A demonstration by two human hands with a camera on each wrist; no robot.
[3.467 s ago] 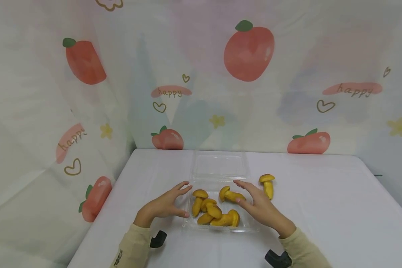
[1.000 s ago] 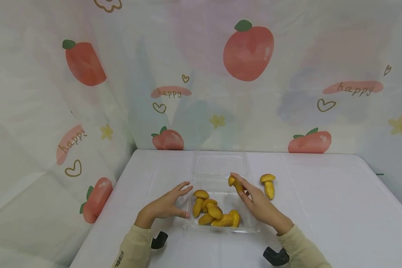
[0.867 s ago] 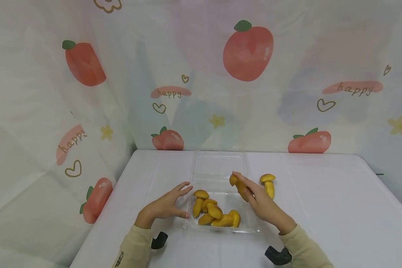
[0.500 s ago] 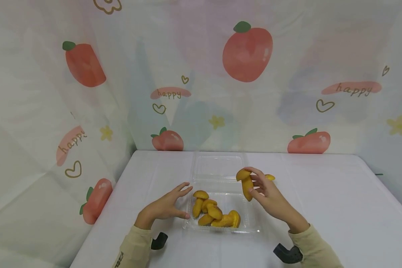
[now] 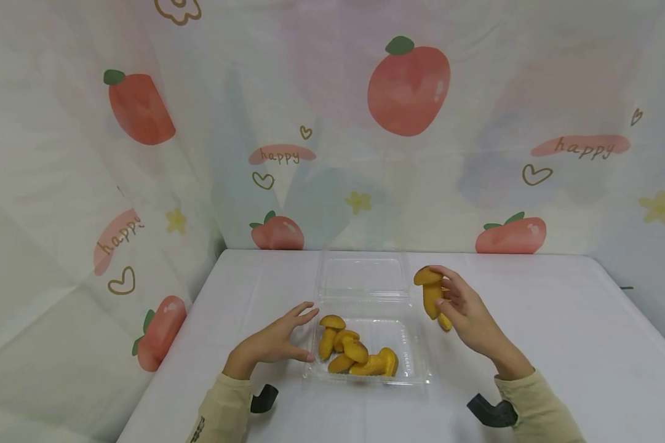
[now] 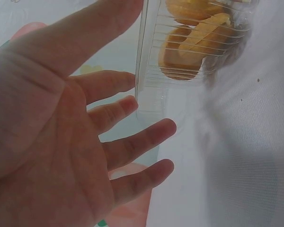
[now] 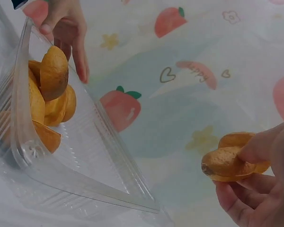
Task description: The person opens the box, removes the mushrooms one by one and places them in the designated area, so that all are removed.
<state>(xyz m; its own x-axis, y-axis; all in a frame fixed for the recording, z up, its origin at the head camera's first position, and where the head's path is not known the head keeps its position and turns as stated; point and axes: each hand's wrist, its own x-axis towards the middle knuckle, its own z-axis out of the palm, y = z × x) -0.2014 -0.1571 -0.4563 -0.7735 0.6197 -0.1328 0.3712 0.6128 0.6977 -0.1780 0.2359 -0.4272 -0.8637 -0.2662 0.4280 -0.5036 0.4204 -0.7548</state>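
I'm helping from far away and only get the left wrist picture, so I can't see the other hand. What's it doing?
Observer: The right hand holds a yellow mushroom beyond the right side of the box.
Operator: Is the lid open? I can't tell!
Observer: Yes, the clear lid is folded back on the far side.
Operator: Are any other mushrooms outside the box?
Observer: Yes, part of a second mushroom shows behind the held one; the rest is hidden.

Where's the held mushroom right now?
In the head view, the held mushroom is in the right hand, just right of the open clear lid, partly hiding another mushroom.
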